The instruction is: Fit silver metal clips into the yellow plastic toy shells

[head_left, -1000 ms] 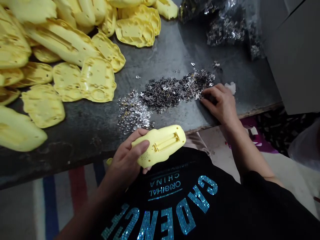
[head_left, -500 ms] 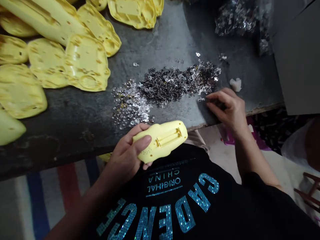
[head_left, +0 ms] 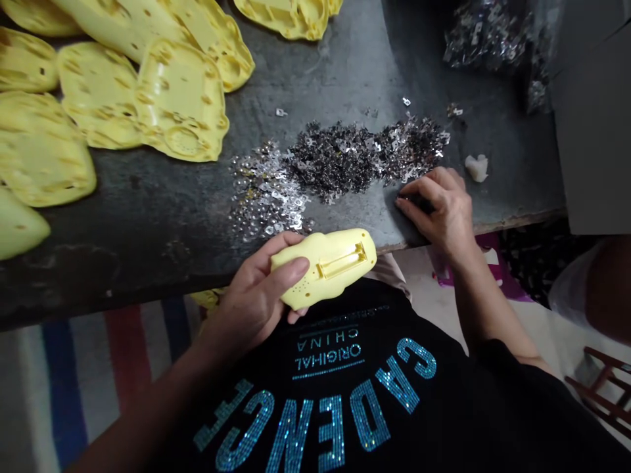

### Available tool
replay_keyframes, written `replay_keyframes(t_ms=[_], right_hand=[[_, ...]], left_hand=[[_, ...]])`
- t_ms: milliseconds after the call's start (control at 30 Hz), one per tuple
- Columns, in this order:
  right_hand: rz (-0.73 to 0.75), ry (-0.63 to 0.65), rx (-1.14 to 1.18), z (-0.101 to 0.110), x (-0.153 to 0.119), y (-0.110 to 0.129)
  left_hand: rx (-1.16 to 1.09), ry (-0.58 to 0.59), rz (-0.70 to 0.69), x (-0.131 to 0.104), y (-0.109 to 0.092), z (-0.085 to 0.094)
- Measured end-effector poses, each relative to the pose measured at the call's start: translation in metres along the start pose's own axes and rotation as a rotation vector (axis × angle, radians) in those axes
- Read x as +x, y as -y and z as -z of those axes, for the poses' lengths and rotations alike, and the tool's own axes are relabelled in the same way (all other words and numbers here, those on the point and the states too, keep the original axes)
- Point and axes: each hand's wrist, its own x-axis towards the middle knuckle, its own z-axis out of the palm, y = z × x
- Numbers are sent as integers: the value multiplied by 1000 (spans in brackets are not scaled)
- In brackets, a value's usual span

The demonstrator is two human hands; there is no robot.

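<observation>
- Dark grey table (head_left: 340,72) across the upper part of the view, with striped sheeting (head_left: 125,355) below at left and a reddish-brown stool (head_left: 599,387) at lower right.
- Yellow shells (head_left: 182,98) crowded at upper left, some overlapping, several with ribbed insides facing up.
- Loose metal pieces (head_left: 340,157) heaped in a long band mid-table, shinier at left, darker at right; a few strays beyond, and a white scrap (head_left: 476,168) near the right end.
- Clear plastic bag (head_left: 488,36) at upper right, cut off by the frame, with similar metal pieces inside.
- Held in left grip (head_left: 256,289), thumb on top, fingers beneath: yellow casing (head_left: 335,259) at the table's near edge, long recess facing up.
- Right grip (head_left: 446,207) beside the heap, thumb and forefinger nearly together; impossible to tell whether holding anything.
</observation>
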Motion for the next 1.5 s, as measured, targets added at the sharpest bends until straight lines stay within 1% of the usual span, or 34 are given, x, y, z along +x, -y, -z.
replay_keyframes(t_ms=[100,167,233,400,533,633,767,867,967,1167,1300,1500], right_hand=[[58,34,66,-1,1,5],[95,59,129,2,-3,9],[101,67,164,6,-9,10],[43,22,152,5,-17,5],[76,-33,168,3,-17,4],[113,-39,242,9,-18,19],[204,-3,330,20,-23,52],[282,3,291,25,-25,70],[335,-13,183,26,-27,80],[407,-56,33,28,-28,89],[432,-53,2,28,-29,93],[424,-54,-58,32,-31,97]], left_hand=[[-26,-5,-27,-2,1,1],[-56,-4,-49,-2,2,2],[-71,4,-63,-2,3,2],[-84,41,-76,0,3,-1],[-103,36,-75,-3,2,-4],[-89,26,-70,-5,2,-7],[-68,39,-68,-7,3,-10],[-52,66,-96,-11,4,-8],[-33,95,-135,-14,6,-4],[-52,151,-206,-17,12,0],[-38,153,-219,-19,13,-1],[-29,152,-270,-20,13,-3]])
